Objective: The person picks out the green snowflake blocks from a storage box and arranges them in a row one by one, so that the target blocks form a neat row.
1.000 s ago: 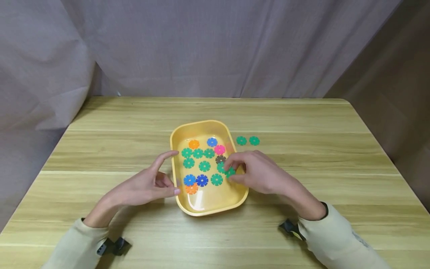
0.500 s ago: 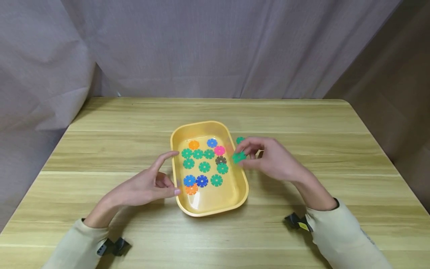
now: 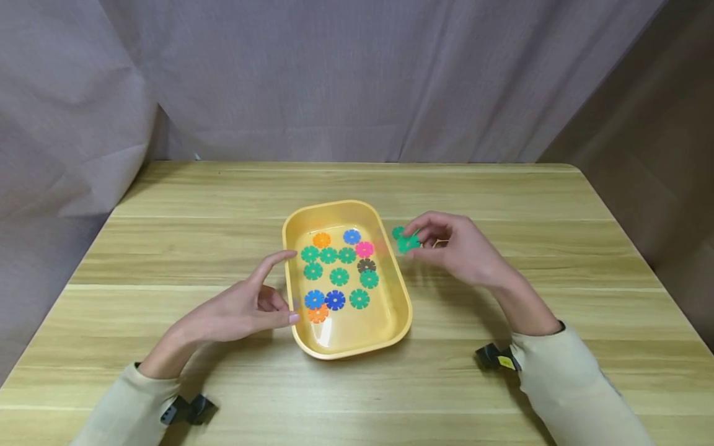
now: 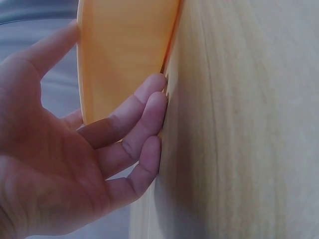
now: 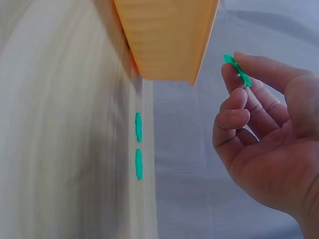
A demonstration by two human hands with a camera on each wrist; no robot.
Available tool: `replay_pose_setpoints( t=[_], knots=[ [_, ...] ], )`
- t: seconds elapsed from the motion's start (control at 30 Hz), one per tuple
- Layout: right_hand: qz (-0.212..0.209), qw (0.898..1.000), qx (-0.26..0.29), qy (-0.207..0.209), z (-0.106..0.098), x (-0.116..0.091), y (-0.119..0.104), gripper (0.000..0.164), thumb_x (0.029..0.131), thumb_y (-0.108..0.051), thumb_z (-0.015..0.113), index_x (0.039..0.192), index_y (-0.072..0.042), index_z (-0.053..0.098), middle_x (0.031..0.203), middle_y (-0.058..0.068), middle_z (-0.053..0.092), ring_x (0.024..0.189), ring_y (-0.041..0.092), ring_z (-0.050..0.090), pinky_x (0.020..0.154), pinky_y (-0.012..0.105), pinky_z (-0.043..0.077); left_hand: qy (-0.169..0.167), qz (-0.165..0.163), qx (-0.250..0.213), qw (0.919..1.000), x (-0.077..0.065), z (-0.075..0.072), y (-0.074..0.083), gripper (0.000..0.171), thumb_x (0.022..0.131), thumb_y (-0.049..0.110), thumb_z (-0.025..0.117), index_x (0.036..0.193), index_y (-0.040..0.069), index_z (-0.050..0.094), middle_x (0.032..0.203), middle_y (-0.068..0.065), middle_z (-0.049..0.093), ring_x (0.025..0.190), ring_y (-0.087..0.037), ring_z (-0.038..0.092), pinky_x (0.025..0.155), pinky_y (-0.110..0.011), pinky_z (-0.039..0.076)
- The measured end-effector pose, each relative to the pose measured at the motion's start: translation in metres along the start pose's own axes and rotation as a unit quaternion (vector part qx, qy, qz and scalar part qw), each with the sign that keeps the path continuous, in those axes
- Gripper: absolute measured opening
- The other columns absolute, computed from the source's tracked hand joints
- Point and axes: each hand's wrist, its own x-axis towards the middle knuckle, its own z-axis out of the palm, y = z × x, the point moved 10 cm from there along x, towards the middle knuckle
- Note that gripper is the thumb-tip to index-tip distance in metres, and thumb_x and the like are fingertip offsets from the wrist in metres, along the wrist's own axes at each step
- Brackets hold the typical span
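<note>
A yellow plastic tray (image 3: 350, 355) stands on the table with several flower-shaped plastic discs lying flat inside. My left hand (image 3: 231, 310) holds its left side, thumb and index fingertip over the rim, the other fingers bent low beside the wall, as the left wrist view shows. To the right of the tray, my right hand (image 3: 460, 251) pinches a green flower disc (image 5: 238, 70) between thumb and fingertips, raised over the table. Beneath it a green disc (image 3: 398, 233) lies on the wood. A second green disc (image 5: 138, 164) beside that one shows in the right wrist view.
Inside the tray are green discs (image 3: 339, 276), blue ones (image 3: 335, 300), orange ones (image 3: 321, 240), a pink disc (image 3: 364, 249) and a dark brown disc (image 3: 366, 266). The wooden table (image 3: 223, 204) ends at a grey curtain (image 3: 346, 80) behind.
My right hand has lifted a green disc out of the tray and carried it right and away from me, over the discs on the table. The left hand has stayed on the rim.
</note>
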Motion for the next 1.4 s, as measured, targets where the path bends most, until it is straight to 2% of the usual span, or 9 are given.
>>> replay_pose_setpoints(
  t=[0.13, 0.33, 0.67, 0.93, 1.2, 1.4],
  knots=[
    [0.003, 1.0, 0.003, 0.012, -0.005, 0.003, 0.006, 0.028, 0.09, -0.013, 0.085, 0.115, -0.012, 0.074, 0.098, 0.011, 0.07, 0.086, 0.023, 0.06, 0.068, 0.026, 0.046, 0.0, 0.001, -0.001, 1.0, 0.0, 0.0, 0.0, 0.101, 0.096, 0.032, 0.081, 0.167, 0.029, 0.01, 0.097, -0.009, 0.074, 0.088, -0.027, 0.073, 0.079, -0.032, 0.057],
    [0.01, 1.0, 0.009, 0.024, -0.011, 0.006, 0.017, 0.031, 0.09, -0.014, 0.085, 0.119, -0.011, 0.073, 0.099, 0.009, 0.071, 0.087, 0.018, 0.062, 0.07, 0.025, 0.047, 0.001, -0.001, 0.0, 1.0, -0.001, 0.0, 0.0, 0.101, 0.096, 0.033, 0.081, 0.167, 0.03, 0.01, 0.097, -0.009, 0.074, 0.088, -0.027, 0.073, 0.08, -0.032, 0.057],
    [0.006, 0.999, 0.027, 0.041, -0.02, 0.013, 0.031, 0.031, 0.091, -0.006, 0.082, 0.12, -0.006, 0.07, 0.093, 0.004, 0.072, 0.083, 0.012, 0.064, 0.07, 0.024, 0.047, 0.0, -0.003, 0.0, 1.0, -0.001, 0.0, -0.001, 0.101, 0.096, 0.033, 0.081, 0.167, 0.033, 0.009, 0.098, -0.009, 0.074, 0.088, -0.027, 0.073, 0.08, -0.032, 0.057],
    [0.024, 0.997, 0.055, 0.039, -0.025, 0.016, 0.044, 0.034, 0.092, -0.006, 0.079, 0.124, -0.004, 0.067, 0.095, 0.001, 0.074, 0.086, 0.01, 0.067, 0.076, 0.023, 0.048, -0.001, -0.003, 0.0, 1.0, 0.0, 0.0, -0.001, 0.101, 0.096, 0.033, 0.08, 0.167, 0.031, 0.01, 0.097, -0.009, 0.074, 0.088, -0.028, 0.073, 0.079, -0.032, 0.057],
    [0.029, 0.996, 0.07, 0.057, -0.036, 0.017, 0.056, 0.04, 0.093, -0.006, 0.078, 0.13, -0.001, 0.064, 0.09, -0.007, 0.074, 0.083, 0.007, 0.066, 0.073, 0.022, 0.049, 0.0, -0.005, -0.002, 1.0, 0.0, 0.0, -0.001, 0.1, 0.096, 0.034, 0.081, 0.167, 0.03, 0.01, 0.098, -0.009, 0.074, 0.087, -0.028, 0.073, 0.077, -0.032, 0.056],
    [0.044, 0.993, 0.067, 0.082, -0.045, 0.018, 0.066, 0.037, 0.094, -0.007, 0.078, 0.128, -0.004, 0.064, 0.085, -0.009, 0.071, 0.072, 0.007, 0.06, 0.062, 0.023, 0.049, -0.001, -0.005, -0.002, 1.0, 0.0, 0.0, -0.002, 0.1, 0.096, 0.034, 0.08, 0.167, 0.03, 0.01, 0.097, -0.009, 0.074, 0.086, -0.028, 0.072, 0.076, -0.032, 0.056]
  ],
)
